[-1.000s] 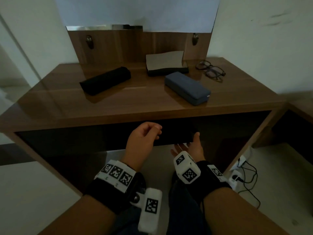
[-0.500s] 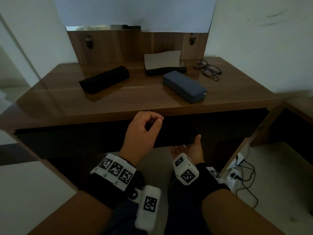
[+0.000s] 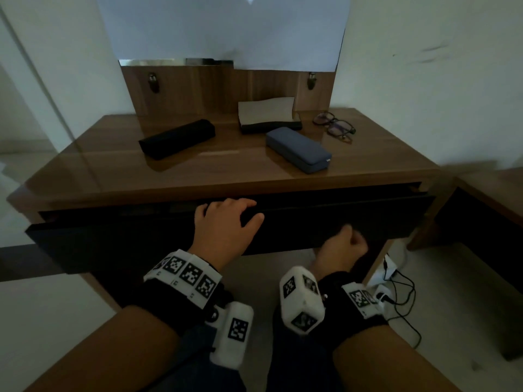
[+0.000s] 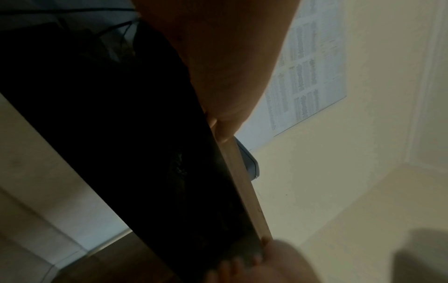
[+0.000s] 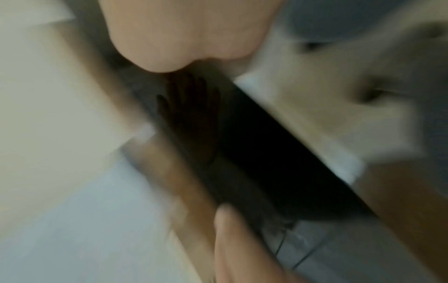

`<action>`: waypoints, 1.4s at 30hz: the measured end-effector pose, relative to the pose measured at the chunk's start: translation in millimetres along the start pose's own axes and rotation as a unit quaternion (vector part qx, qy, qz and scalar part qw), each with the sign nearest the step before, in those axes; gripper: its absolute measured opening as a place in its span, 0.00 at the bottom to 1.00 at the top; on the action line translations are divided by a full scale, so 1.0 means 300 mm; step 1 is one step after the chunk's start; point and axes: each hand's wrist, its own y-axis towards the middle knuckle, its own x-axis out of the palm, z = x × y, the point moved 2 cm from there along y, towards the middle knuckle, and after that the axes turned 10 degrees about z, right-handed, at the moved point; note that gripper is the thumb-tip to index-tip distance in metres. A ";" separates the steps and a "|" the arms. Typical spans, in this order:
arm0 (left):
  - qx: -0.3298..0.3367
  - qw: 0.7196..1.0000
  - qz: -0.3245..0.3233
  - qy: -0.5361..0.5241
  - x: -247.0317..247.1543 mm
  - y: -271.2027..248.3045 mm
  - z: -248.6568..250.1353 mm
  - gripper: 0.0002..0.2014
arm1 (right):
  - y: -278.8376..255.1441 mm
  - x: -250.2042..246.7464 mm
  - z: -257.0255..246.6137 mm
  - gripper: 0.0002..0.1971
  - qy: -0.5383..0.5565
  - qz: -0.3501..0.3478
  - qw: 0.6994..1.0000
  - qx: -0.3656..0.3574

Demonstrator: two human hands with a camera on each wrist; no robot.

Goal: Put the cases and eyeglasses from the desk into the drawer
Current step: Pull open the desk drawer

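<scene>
The dark drawer front (image 3: 141, 236) stands pulled out a little from under the wooden desk (image 3: 113, 176). My left hand (image 3: 226, 219) grips its top edge, fingers curled over it and thumb on the front face. My right hand (image 3: 343, 244) grips its lower edge from below. On the desk lie a black case (image 3: 177, 138) at the left, an open case with a grey lid (image 3: 268, 116) at the back, a blue case (image 3: 298, 149) in the middle right and eyeglasses (image 3: 335, 127) at the far right. The right wrist view is blurred.
A wooden back panel with two hooks (image 3: 226, 86) rises behind the desk. White walls close in on both sides. A power strip with black cables (image 3: 387, 292) lies on the floor at the right, by a lower wooden unit (image 3: 495, 199).
My left hand rose and took the drawer's top edge; my right hand closed on its lower edge. The drawer front has come out toward me.
</scene>
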 end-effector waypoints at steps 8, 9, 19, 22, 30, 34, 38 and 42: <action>-0.001 0.999 -0.031 0.010 -0.031 -0.010 0.011 0.23 | -0.146 0.083 -0.207 0.18 -0.167 -0.229 0.929 -0.237; 0.005 0.999 -0.038 0.014 -0.034 -0.011 0.010 0.23 | -0.146 0.093 -0.205 0.20 -0.226 -0.251 0.905 -0.258; 0.013 0.997 -0.072 0.021 -0.057 -0.014 0.012 0.22 | -0.171 0.079 -0.236 0.27 -0.498 -0.266 0.738 -0.369; 0.010 0.997 -0.076 0.014 -0.067 -0.021 0.015 0.21 | -0.181 0.070 -0.246 0.27 -0.488 -0.282 0.733 -0.382; -0.015 0.995 -0.099 -0.029 -0.084 -0.041 0.021 0.12 | -0.192 0.043 -0.267 0.28 -0.466 -0.340 0.746 -0.333; -0.011 0.994 -0.101 -0.029 -0.102 -0.058 0.032 0.13 | -0.210 0.024 -0.298 0.27 -0.483 -0.360 0.739 -0.303; -0.002 0.993 -0.112 -0.028 -0.119 -0.070 0.045 0.14 | -0.221 0.006 -0.312 0.26 -0.504 -0.367 0.729 -0.282; 0.002 0.989 -0.147 -0.009 -0.126 -0.082 0.058 0.14 | -0.230 -0.004 -0.321 0.26 -0.525 -0.367 0.721 -0.264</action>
